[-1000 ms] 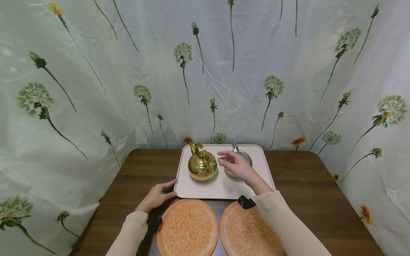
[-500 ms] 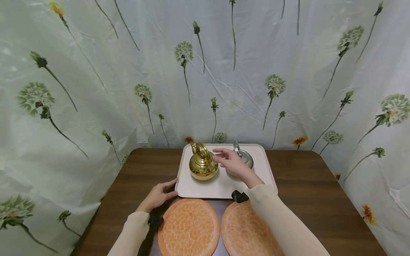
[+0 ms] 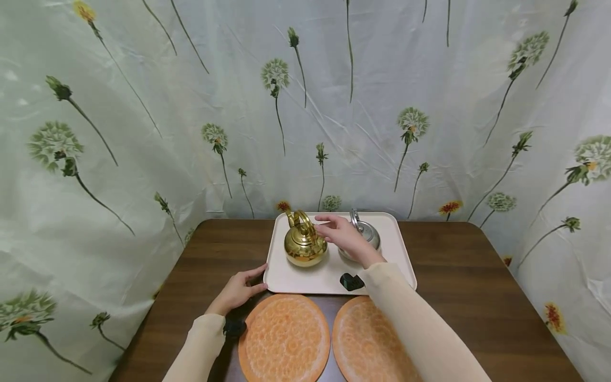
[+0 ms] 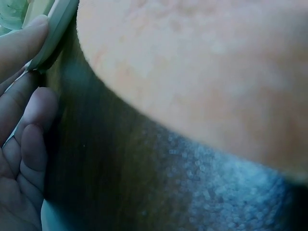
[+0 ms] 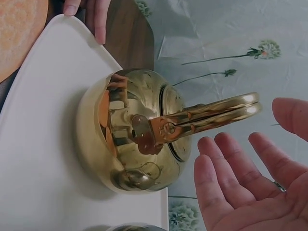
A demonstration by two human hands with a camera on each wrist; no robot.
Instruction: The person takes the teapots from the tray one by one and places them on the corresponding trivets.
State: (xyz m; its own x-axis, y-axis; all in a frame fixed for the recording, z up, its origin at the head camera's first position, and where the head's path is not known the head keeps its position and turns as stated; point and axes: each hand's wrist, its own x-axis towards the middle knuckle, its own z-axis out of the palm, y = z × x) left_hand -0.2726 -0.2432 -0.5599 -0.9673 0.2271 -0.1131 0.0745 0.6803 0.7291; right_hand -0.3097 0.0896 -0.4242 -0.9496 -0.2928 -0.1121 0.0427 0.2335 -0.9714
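Note:
A shiny gold teapot (image 3: 305,248) with an arched handle (image 5: 211,113) stands upright on the left half of a white tray (image 3: 329,284). My right hand (image 3: 346,236) reaches over the tray. Its fingers are spread and slightly bent, close beside the handle with a gap showing in the right wrist view. Partly hidden behind this hand is a silver teapot (image 3: 369,233) on the tray's right half. My left hand (image 3: 237,291) holds the tray's front left corner, thumb and fingers on either side of it. In the left wrist view, the thumb (image 4: 21,45) lies over the rim.
Two round orange mats (image 3: 286,339) lie side by side in front of the tray, the right one partly under my right sleeve (image 3: 420,323). Beneath is a dark brown wooden table (image 3: 458,281). A dandelion-print curtain (image 3: 358,132) hangs behind and at both sides.
My right hand has moved left from in front of the silver teapot to beside the gold teapot's handle. The left hand stays at the tray's corner. The view has shifted slightly.

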